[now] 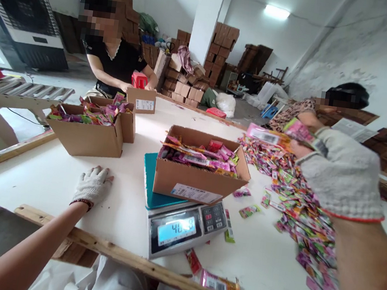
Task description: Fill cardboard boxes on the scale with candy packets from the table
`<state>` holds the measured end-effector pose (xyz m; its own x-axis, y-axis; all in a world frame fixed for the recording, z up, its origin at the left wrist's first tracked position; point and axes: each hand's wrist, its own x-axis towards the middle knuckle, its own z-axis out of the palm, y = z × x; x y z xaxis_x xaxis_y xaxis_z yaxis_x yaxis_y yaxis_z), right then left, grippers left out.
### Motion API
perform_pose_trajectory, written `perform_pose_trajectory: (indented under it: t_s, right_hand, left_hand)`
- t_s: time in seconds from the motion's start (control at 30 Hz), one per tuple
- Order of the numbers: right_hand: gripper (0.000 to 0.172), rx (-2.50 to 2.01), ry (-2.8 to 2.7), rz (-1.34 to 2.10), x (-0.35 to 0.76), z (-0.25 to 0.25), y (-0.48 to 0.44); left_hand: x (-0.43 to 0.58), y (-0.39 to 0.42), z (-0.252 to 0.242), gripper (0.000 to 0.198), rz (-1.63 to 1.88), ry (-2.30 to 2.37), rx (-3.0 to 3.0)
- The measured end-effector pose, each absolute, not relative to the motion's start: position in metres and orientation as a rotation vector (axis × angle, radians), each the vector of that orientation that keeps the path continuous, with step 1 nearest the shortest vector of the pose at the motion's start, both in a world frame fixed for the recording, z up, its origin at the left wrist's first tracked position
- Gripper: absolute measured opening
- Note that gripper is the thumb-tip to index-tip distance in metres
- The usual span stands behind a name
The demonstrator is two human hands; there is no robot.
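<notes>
My left hand [92, 186], in a white knitted glove, lies flat on the white table [46, 182] with its fingers stretched out and nothing in it. Raised at the right, my gloved right hand [345, 170] grips a few small colourful packets [266, 135] between thumb and fingers. Below it spreads a large heap of similar packets [295, 206]. An open cardboard box [192, 180] full of packets stands on a digital scale [182, 229] with a lit display. Several loose packets [221, 284] lie around the scale.
Two filled cardboard boxes [89, 138] stand at the left. Across the table a person in black handles another box [142, 101]; a second person [293, 113] bends at the right. A wooden strip [111, 253] edges the table's near side. Cartons [220, 48] are stacked behind.
</notes>
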<state>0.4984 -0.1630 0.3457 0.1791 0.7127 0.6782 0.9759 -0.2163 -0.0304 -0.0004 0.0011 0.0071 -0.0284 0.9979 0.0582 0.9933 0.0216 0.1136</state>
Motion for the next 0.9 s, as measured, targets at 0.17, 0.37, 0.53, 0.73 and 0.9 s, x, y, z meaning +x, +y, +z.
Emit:
perform_pose_trajectory:
  t_s: [0.17,0.37,0.53,0.73,0.9]
  right_hand:
    - [0.052,-2.282,-1.522,-0.828,0.512,0.341,-0.160]
    - [0.025,-1.619,-1.951,-0.001,0.445,0.331,-0.125]
    - [0.011,-1.352,-2.286,0.258,0.369,0.334,-0.104]
    - [0.016,-1.276,-2.244,0.247,0.369,0.330,-0.094]
    - [0.035,-1.271,-1.764,-0.073,0.414,0.336,-0.124]
  left_hand:
    - [-0.003,0.002,0.000,0.059,0.195,2.241,2.114]
    - [0.002,-0.001,0.006,0.059,0.138,2.287,2.033]
    - [0.000,0.000,0.002,0.058,0.142,2.281,1.986]
    - [-0.003,0.004,-0.006,0.055,0.252,2.281,2.022]
    - [-0.001,0.000,-0.002,0.054,0.276,2.269,2.053]
